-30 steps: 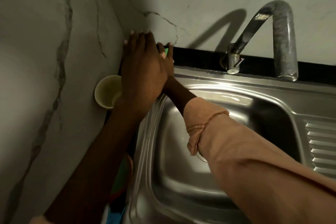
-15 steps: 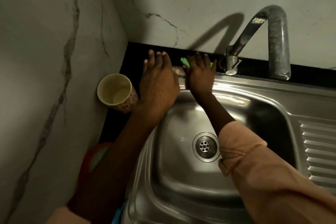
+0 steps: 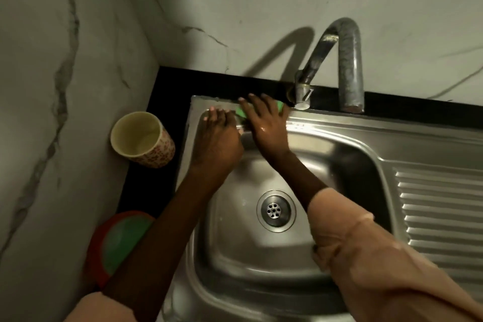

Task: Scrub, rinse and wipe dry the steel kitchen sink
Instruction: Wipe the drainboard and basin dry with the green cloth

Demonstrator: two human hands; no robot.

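We see the right hand laid flat, fingers straight and spread, pressing a green scrub pad against the far rim of the steel sink. Only the edges of the pad show, past the fingertips and at the left side of the hand. A wet spot glints on the back of this hand.

Just left of it, the left hand rests palm down on the far-left corner of the sink rim, fingers straight and close together, holding nothing. The two hands lie just beside each other; we cannot tell whether they touch.

Both forearms cross above the basin, where the round drain sits between them. The right forearm wears a rolled peach sleeve.

The tap stands on the black counter just right of the right hand, at the far edge. The ribbed drainboard lies to the right of the basin.

Left of the sink, on the counter, stands an upright patterned cup. Nearer us lies a red and green bowl, partly hidden by the left forearm.
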